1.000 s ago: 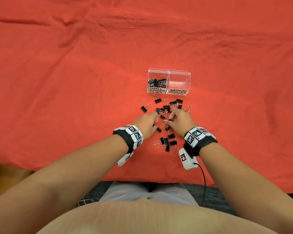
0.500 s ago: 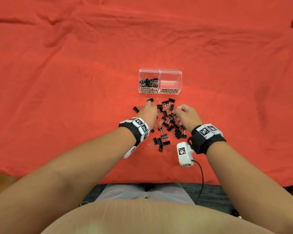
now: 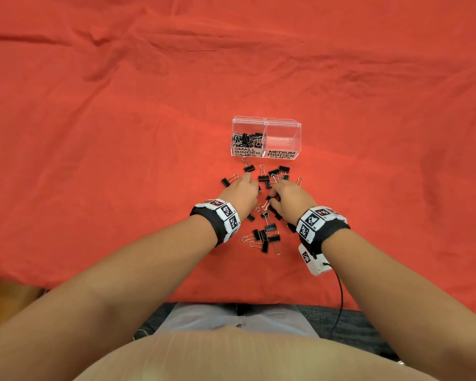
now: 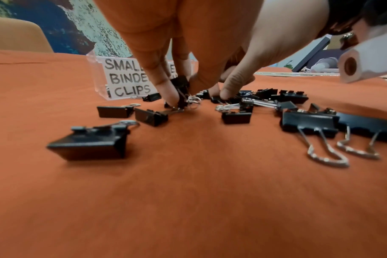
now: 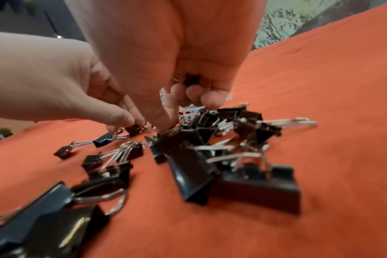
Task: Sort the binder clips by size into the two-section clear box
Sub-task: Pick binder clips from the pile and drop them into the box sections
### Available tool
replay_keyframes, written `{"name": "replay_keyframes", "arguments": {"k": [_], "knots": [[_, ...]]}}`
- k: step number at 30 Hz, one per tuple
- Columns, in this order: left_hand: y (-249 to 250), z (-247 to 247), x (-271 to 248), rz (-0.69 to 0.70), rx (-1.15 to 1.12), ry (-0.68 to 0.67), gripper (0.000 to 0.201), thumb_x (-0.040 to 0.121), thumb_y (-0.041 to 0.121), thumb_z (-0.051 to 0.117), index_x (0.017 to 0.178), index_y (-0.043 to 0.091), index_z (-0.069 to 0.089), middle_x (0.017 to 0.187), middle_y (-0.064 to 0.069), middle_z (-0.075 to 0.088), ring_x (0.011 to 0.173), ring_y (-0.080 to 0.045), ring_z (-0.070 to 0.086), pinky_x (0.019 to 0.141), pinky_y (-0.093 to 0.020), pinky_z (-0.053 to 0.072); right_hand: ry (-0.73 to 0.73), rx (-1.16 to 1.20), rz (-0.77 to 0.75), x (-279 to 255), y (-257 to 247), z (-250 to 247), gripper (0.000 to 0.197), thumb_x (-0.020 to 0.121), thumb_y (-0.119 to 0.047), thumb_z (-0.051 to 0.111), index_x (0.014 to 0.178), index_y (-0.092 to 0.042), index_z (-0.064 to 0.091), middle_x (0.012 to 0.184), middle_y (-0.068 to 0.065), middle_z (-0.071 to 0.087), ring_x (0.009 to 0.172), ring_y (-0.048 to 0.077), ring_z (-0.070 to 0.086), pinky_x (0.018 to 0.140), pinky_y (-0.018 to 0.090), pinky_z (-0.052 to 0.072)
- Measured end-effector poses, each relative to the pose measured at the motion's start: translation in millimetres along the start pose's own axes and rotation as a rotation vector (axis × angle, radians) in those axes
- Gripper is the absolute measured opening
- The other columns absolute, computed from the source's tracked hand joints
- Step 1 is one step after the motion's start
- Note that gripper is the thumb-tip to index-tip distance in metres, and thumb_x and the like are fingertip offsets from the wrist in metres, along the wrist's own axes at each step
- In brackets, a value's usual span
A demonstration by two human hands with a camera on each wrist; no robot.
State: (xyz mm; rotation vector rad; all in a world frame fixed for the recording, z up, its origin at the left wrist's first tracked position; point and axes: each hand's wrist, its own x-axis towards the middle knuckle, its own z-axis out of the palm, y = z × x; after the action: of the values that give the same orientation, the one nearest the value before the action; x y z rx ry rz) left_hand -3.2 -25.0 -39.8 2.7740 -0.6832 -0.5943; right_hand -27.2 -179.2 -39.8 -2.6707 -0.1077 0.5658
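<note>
Moved since earlier: both hands shifted forward over the scatter, toward the box; left fingertips now nearer its labelled front
Head view: left hand [image 3: 241, 192] and right hand [image 3: 290, 198] down among loose binder clips [image 3: 267, 237] on red cloth [image 3: 94, 133]; clear box [image 3: 296, 138] just beyond the hands; small section holds clips, medium section looks bare
Left wrist view: left fingers [image 4: 166, 90] pinch a small clip [image 4: 181, 95] stood on end, long axis near upright
Right wrist view: right hand curled round a clip [image 5: 192, 80] in the palm; thumb and forefinger reach into the pile
Key relation: small section lies straight ahead of the left hand, the nearer one
</note>
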Motion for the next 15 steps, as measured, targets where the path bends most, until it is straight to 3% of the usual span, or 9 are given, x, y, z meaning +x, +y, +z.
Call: {"name": "replay_keyframes", "arguments": {"k": [3, 10, 15], "knots": [[-6.8, -5.9, -0.1, -0.027, -0.062, 0.019, 0.021, 0.092, 0.007, 0.046, 0.108, -0.004, 0.055, 0.114, -0.018, 0.05, 0.099, -0.035, 0.056, 0.075, -0.036, 0.041, -0.013, 0.057, 0.029, -2.1, -4.6, 3.2, 0.012, 0.085, -0.014, 0.056, 0.095, -0.008, 0.058, 0.104, 0.008, 0.059, 0.097, 0.025, 0.057, 0.082, 0.037, 0.049], [-14.0, -58.1, 26.5, -0.119, -0.359, 0.257, 0.014, 0.093, 0.008, 0.047, 0.097, 0.007, 0.06, 0.103, -0.007, 0.061, 0.085, -0.019, 0.058, 0.08, -0.032, 0.054, 0.024, -0.004, 0.052, -11.5, -8.8, 9.6, 0.026, 0.088, -0.022, 0.054, 0.11, -0.008, 0.055, 0.114, 0.007, 0.057, 0.106, 0.025, 0.055, 0.083, 0.037, 0.049], [-16.4, -94.4, 65.0, -0.156, -0.348, 0.3, 0.017, 0.093, 0.005, 0.047, 0.098, 0.006, 0.063, 0.108, -0.009, 0.063, 0.095, -0.022, 0.061, 0.085, -0.032, 0.053, 0.005, 0.127, 0.155, -10.5, -12.5, 8.5, 0.018, 0.087, -0.018, 0.057, 0.099, -0.005, 0.057, 0.103, 0.01, 0.057, 0.088, 0.026, 0.058, 0.078, 0.036, 0.049]]}}
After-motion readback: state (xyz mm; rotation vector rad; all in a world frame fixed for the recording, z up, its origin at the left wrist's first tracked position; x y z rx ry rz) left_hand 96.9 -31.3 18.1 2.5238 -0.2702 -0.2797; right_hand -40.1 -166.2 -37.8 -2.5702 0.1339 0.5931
